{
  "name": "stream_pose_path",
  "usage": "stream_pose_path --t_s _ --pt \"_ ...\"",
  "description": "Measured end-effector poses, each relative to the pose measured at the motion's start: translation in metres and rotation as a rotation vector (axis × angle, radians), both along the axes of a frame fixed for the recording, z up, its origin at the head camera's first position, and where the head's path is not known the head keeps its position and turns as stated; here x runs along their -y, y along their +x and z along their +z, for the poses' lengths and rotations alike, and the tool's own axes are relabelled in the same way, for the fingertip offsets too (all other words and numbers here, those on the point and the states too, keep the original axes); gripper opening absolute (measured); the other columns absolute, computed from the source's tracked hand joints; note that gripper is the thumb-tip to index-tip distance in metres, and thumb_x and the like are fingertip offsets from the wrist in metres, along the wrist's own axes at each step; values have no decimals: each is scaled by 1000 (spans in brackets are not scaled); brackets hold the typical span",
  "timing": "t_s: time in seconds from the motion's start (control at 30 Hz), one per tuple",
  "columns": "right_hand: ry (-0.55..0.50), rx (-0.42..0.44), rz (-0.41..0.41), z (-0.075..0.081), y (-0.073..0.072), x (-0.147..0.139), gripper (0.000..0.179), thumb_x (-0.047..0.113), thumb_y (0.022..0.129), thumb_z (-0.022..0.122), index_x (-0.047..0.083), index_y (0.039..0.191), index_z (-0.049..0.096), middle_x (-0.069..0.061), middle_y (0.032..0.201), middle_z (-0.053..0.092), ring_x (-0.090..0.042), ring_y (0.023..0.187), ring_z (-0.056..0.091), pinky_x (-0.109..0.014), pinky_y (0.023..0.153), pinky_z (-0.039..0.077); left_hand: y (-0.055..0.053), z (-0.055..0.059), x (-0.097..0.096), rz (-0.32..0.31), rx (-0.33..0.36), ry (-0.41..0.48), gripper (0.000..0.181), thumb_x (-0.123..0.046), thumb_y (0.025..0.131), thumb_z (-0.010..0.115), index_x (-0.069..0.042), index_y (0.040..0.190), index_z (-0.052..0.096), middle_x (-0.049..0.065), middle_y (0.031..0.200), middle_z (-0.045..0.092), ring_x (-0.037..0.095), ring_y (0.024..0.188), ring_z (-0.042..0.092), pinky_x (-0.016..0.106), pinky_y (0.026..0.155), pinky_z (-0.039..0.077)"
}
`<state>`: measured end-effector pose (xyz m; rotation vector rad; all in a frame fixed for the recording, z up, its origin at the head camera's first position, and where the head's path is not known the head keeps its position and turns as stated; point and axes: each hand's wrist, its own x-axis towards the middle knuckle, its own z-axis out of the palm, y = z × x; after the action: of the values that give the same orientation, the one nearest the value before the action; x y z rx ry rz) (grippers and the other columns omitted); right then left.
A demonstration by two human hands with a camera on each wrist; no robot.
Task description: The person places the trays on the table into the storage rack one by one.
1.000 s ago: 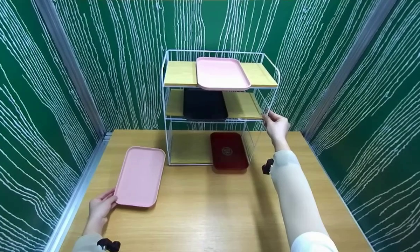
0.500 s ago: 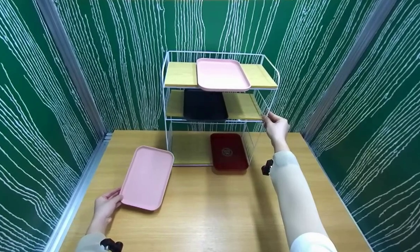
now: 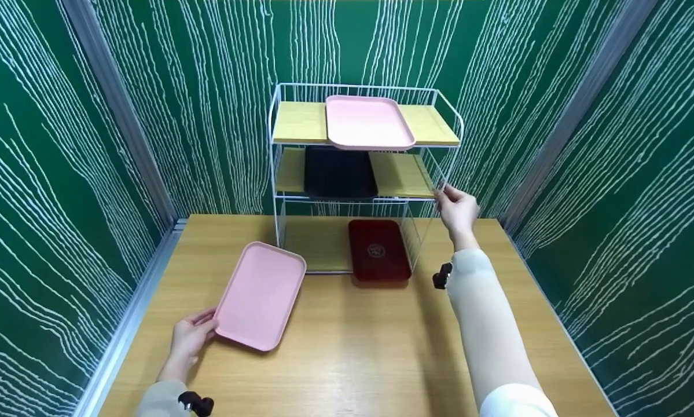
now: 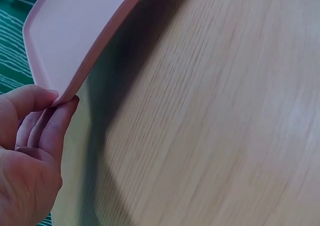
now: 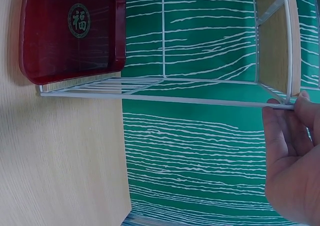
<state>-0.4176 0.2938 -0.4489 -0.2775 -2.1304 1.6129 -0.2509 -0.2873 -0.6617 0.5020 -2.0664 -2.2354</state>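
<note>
My left hand (image 3: 191, 336) pinches a pink tray (image 3: 261, 296) at its near left corner, thumb on top and fingers beneath. In the left wrist view the tray (image 4: 75, 30) is raised at an angle and casts a shadow on the wood. My right hand (image 3: 458, 211) grips the white wire frame of a three-tier shelf rack (image 3: 358, 200) at its right side, level with the middle shelf. The right wrist view has thumb and fingers of the hand (image 5: 295, 156) closed round that wire bar.
Another pink tray (image 3: 370, 123) lies on the top shelf, overhanging its front edge. On the middle shelf is a black tray (image 3: 340, 174). A dark red tray (image 3: 378, 252) with a round emblem sits at the bottom right. Green white-streaked walls (image 3: 208, 104) enclose the wooden table (image 3: 370, 353).
My left hand has carried the pink tray to the right, turning it slightly clockwise, so it now overlaps the rack's lower left front corner. The right hand has stayed on the rack.
</note>
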Motion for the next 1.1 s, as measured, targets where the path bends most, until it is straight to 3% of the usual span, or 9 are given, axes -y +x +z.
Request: stream_pose_path --t_s 0.13,0.27,0.53,0.7,0.93,1.1 --pt "2 1 -1 0 0 1 35 17 104 73 8 138 73 -15 126 76 -30 108 74 -20 79 60 -1 -2 -8 -10 9 -4 44 8 99 68 13 142 59 28 139 66 11 100 73 25 84 64" --pt "13 15 1 0 0 2 35 20 104 73 11 138 73 -13 126 76 -21 101 74 -19 79 59 -3 -4 -14 -9 14 7 44 9 98 68 13 141 60 28 137 67 12 102 72 27 86 64" --pt "-21 32 34 2 1 -1 36 20 107 69 12 141 71 -12 131 74 -25 113 72 -28 93 61 -7 -4 -27 -17 6 15 43 10 96 69 12 139 62 28 135 68 14 100 74 28 85 64" --pt "-17 47 43 2 2 -1 36 21 107 69 12 143 70 -11 133 74 -19 111 72 -28 95 60 -7 -5 -37 -16 -7 29 44 12 94 70 14 137 62 29 135 67 14 98 74 28 83 65" --pt "-11 21 22 0 -1 -1 36 16 107 69 7 141 70 -16 127 75 -21 103 73 -19 81 59 -11 -7 -51 -18 -49 53 41 14 95 68 16 135 63 30 130 70 14 97 74 30 84 65" --pt "-38 47 38 3 2 -2 37 19 108 68 10 144 69 -14 131 74 -22 109 72 -27 92 61 -13 -4 -62 -18 -56 56 39 14 94 68 17 133 64 31 128 70 16 95 75 28 80 65"
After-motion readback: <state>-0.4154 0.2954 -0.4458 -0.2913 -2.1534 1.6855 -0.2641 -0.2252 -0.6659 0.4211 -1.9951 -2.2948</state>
